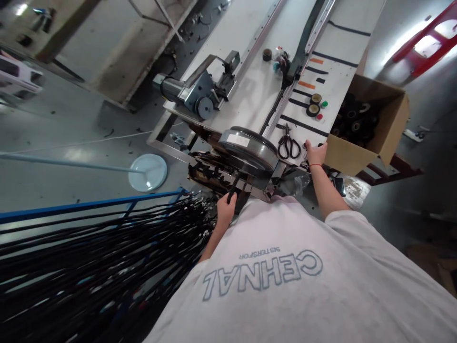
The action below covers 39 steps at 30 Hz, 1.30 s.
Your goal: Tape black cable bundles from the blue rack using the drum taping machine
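Note:
My left hand (226, 209) is closed around a slim black rod-like piece (233, 187) below the front end of the bench; whether it is a handle or a cable end I cannot tell. Just beyond it sits a round dark reel-like drum (250, 151) with a white label. At the bench's right front corner rests my right hand (316, 153), a red string round its wrist, thumb and fingers apart. Black-handled scissors (288, 143) lie to its left on the white bench top (246, 100).
A motorised unit (203, 93) stands on the bench's left. Tape rolls (313, 110) and black strips lie on the right. Beside the bench is a cardboard box (357, 155) of dark rolls. Many black cables (143, 243) hang at lower left, near a round pale-blue base (147, 172).

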Motion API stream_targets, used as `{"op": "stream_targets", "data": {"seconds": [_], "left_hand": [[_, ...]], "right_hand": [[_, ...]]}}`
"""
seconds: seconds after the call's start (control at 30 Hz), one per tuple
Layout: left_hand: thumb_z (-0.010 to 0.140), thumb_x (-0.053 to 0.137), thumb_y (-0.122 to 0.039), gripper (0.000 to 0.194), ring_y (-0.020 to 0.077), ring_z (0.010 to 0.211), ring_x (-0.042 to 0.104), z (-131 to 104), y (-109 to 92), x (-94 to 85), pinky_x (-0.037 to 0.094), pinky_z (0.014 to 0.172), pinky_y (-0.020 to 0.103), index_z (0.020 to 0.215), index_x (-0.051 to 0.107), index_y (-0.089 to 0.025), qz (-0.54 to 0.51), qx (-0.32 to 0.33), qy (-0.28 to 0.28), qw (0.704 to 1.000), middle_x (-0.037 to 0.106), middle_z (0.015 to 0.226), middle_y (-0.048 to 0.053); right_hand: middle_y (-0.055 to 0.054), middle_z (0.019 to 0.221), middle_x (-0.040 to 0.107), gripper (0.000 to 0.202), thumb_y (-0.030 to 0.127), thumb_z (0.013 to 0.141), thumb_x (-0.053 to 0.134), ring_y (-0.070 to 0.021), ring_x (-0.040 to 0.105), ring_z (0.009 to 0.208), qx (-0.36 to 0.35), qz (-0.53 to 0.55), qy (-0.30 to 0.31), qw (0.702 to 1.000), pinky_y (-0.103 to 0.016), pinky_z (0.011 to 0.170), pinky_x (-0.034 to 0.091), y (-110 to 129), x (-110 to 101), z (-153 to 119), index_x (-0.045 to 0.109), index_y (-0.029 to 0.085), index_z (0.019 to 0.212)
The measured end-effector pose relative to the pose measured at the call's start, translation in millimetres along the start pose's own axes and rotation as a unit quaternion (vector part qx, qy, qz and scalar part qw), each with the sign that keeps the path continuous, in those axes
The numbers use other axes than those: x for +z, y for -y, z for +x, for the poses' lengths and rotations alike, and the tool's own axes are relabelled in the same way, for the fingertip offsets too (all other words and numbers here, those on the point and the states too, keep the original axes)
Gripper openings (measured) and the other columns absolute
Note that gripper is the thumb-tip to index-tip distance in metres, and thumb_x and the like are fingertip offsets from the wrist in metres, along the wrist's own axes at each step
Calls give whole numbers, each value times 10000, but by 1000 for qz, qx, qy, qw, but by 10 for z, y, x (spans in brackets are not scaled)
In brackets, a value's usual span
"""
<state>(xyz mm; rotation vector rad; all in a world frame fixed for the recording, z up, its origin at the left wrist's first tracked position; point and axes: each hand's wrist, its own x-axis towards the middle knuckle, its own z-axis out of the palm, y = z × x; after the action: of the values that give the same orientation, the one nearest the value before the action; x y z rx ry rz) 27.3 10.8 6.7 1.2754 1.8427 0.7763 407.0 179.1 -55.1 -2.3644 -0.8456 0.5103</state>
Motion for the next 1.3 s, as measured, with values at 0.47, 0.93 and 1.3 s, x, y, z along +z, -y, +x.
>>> {"op": "stream_targets", "data": {"seconds": [0.47, 0.93, 1.3], "left_hand": [[870, 504, -497, 353, 235, 743, 650, 257, 411, 347, 472, 723, 311, 746, 622, -188, 48, -54, 73, 995, 677, 711, 73], [858, 490, -568, 396, 141, 547, 425, -256, 419, -171, 352, 551, 264, 654, 473, -229, 48, 16, 7, 999, 460, 552, -30], [842, 525, -545, 375, 146, 604, 493, 160, 85, 143, 419, 595, 259, 668, 490, -216, -3, 6, 31, 999, 495, 598, -21]], "right_hand": [[-334, 1446, 456, 940, 710, 860, 517, -388, 461, 1373, -19, -2, -6, 1000, -512, 1122, 371, 38, -46, -75, 356, 5, 1461], [-329, 1469, 442, 910, 573, 811, 638, -374, 448, 1381, -4, 4, 9, 1000, -464, 1144, 351, 70, -67, -101, 354, -7, 1452], [-323, 1459, 451, 905, 557, 806, 656, -368, 459, 1375, -3, 15, 4, 1000, -477, 1136, 367, 68, -40, -103, 346, 14, 1461]]}}
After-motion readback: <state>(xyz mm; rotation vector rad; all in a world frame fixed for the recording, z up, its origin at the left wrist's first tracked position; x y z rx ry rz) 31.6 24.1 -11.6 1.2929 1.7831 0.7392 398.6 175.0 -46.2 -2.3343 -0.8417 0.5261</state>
